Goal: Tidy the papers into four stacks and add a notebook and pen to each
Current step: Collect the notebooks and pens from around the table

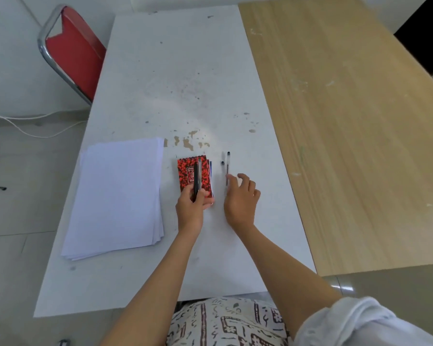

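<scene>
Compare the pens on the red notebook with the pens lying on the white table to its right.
The pens on the red notebook lie across its cover and are gripped by the left hand; the pens on the table lie on the bare white table, the right hand reaching onto them. One notebook pen looks dark-bodied; the table pens look clear. Both pairs point away from the person.

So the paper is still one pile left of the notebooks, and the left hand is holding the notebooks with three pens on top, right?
Nearly. The head view shows two pens under the left hand on the red notebooks, not three. The paper is indeed one pile to their left. The other two pens lie on the white table by the right hand.
</scene>
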